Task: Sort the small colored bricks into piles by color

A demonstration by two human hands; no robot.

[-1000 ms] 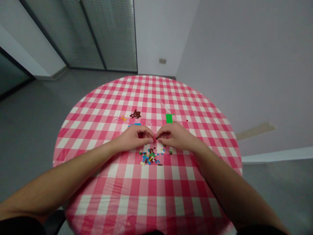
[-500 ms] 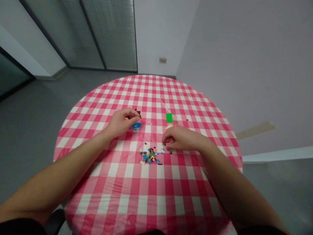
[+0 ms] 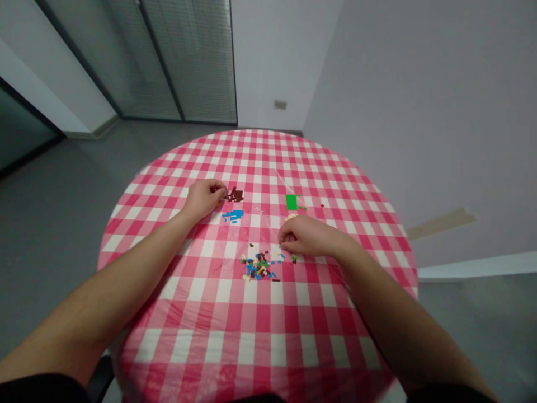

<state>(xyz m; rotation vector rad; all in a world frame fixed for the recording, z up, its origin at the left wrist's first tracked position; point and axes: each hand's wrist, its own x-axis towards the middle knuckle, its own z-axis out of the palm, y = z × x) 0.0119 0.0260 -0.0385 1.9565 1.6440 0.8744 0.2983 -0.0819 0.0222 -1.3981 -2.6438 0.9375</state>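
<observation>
My left hand (image 3: 205,197) is at the left edge of a group of dark brown building bricks (image 3: 236,195), thumb and fingers pinched together. Whatever is between those fingertips is too small to make out. Just nearer to me lies a group of blue bricks (image 3: 233,215). My right hand (image 3: 307,235) hovers or rests to the upper right of a mixed pile of small bricks (image 3: 259,266), its fingers curled in and closed. Anything in them is hidden. Cream bricks (image 3: 291,215) show partly behind this hand, and a green plate (image 3: 291,202) lies beyond it.
A red-and-white checked cloth (image 3: 251,319) covers the round table. Tiny white pieces (image 3: 259,210) lie between the sorted groups, and a red piece (image 3: 322,205) sits at the right. Past the table are a wall (image 3: 377,112) and a glass partition (image 3: 197,61).
My left hand has moved left and slightly away from me, uncovering the brown and blue bricks. My right hand stays nearly in place, its fingers a little more closed.
</observation>
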